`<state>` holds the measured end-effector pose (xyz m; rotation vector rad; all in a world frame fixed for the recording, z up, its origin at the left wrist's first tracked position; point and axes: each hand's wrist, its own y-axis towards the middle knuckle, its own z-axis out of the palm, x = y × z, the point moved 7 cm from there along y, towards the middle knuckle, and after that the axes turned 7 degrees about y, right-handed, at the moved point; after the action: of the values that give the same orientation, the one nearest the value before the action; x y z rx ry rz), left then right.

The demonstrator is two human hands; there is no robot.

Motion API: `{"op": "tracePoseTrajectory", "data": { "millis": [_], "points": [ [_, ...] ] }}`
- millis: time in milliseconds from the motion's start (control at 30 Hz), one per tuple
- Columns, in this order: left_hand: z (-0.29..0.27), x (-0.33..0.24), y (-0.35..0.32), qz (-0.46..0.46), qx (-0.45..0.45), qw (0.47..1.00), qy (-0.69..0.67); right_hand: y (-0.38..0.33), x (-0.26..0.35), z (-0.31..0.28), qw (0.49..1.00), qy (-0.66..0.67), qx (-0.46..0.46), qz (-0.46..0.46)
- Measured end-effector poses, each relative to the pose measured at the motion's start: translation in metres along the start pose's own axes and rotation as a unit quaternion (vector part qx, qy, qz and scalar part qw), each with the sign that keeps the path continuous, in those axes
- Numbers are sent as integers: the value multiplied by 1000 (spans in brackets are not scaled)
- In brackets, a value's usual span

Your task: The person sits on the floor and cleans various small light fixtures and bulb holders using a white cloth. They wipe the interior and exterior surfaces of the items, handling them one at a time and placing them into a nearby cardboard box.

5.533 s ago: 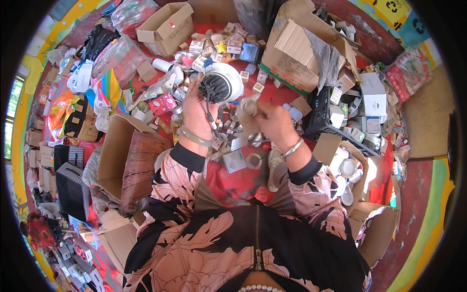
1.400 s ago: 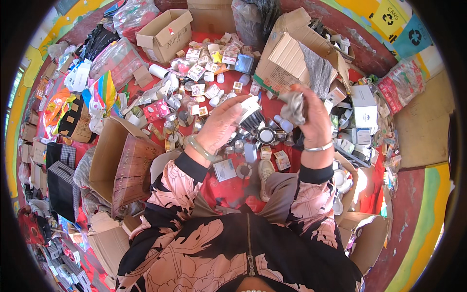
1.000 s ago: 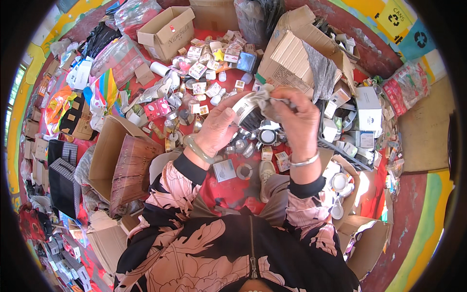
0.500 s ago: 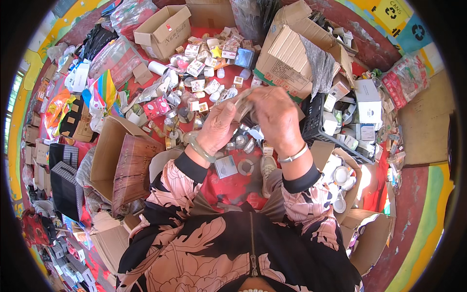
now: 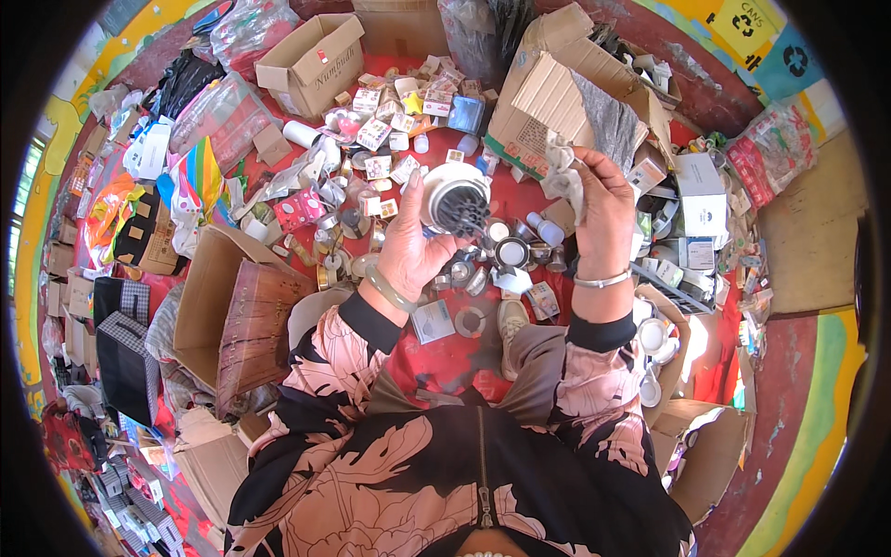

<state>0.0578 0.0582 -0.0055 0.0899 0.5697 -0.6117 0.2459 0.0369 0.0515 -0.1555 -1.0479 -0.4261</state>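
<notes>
1. An open brown cardboard box (image 5: 263, 325) is noted at far left; beyond its right edge the left hand (image 5: 406, 249) is held, fingers closed on a lamp's left and lower rim
2. The white round lamp (image 5: 457, 200) is carried above the middle of the red floor covering (image 5: 422, 362), whose edges are largely hidden; its black finned back is turned up, its axis tilted toward the lower right
3. Clear separation is recorded between lamp and cloth; the cloth (image 5: 562, 178) is found to the lamp's right, slightly higher
4. The cloth is pinched in the fingertips of the right hand (image 5: 608, 206), bunched on their left side; the lamp is untouched by this hand, the left being nearer
</notes>
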Motion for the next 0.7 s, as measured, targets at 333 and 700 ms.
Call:
{"op": "tracePoseTrajectory", "data": {
  "millis": [333, 700],
  "points": [
    [10, 1, -6, 8, 10, 999, 34, -19, -50, 34, 979, 23, 161, 124],
    [-14, -24, -4, 111, -25, 953, 280, -20, -50, 31, 976, 21, 163, 142]
  ]
}}
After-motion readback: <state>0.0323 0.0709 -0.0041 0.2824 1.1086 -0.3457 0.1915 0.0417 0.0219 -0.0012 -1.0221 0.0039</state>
